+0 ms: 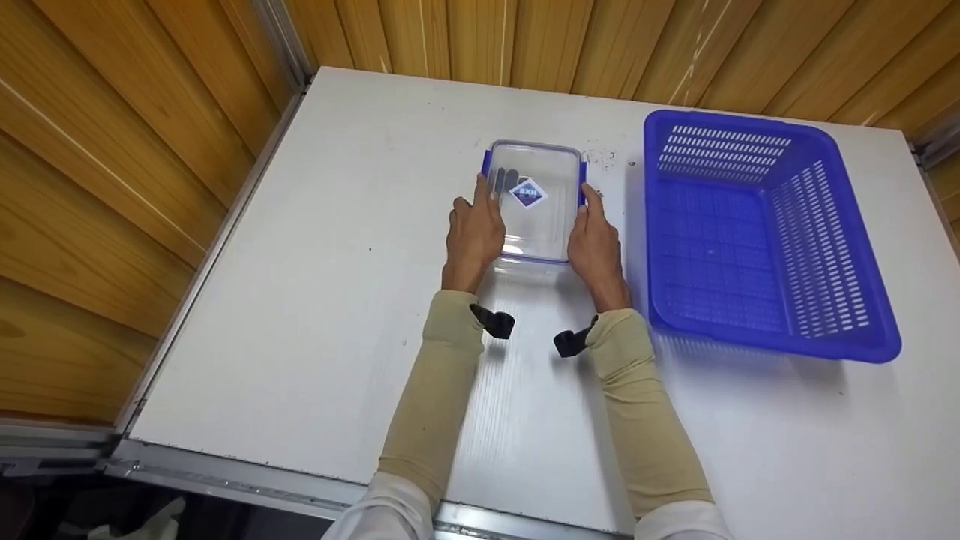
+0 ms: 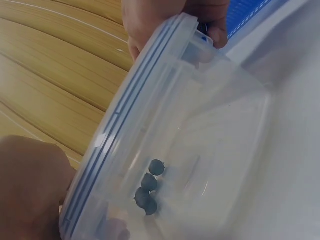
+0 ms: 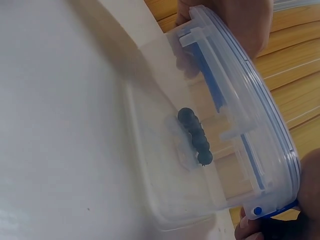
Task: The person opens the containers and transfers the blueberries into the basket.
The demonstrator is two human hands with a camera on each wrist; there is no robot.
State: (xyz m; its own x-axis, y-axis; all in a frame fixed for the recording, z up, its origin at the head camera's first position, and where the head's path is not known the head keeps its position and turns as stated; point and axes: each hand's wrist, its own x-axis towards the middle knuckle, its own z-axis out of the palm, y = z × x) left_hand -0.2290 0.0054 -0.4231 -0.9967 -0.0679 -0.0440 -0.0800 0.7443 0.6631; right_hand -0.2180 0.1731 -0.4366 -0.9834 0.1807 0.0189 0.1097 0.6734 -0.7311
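Well, in the head view the left hand (image 1: pixel 476 236) and the right hand (image 1: pixel 598 251) have a clear rectangular plastic container with blue side clips (image 1: pixel 544 225) between them, fingers gripping its two long sides, forefingers pointing away along the edges. A blue-and-white diamond-shaped label (image 1: pixel 526 193) sits on the lid, between both sets of fingers, with a white tabletop (image 1: pixel 322 285) spreading out around them. Off to the right of the right fingers, there's a deep blue slotted plastic basket (image 1: pixel 712 255). Over to the left wrist view: the far hand curls its fingers round the container's edge, the near one's fingertips I can't make out, and between the hands, a short row of dark round pieces (image 2: pixel 148 182) inside. And the right wrist view: those pieces show through the clear wall, below the far fingers, while the near fingertips sit by a blue clip.
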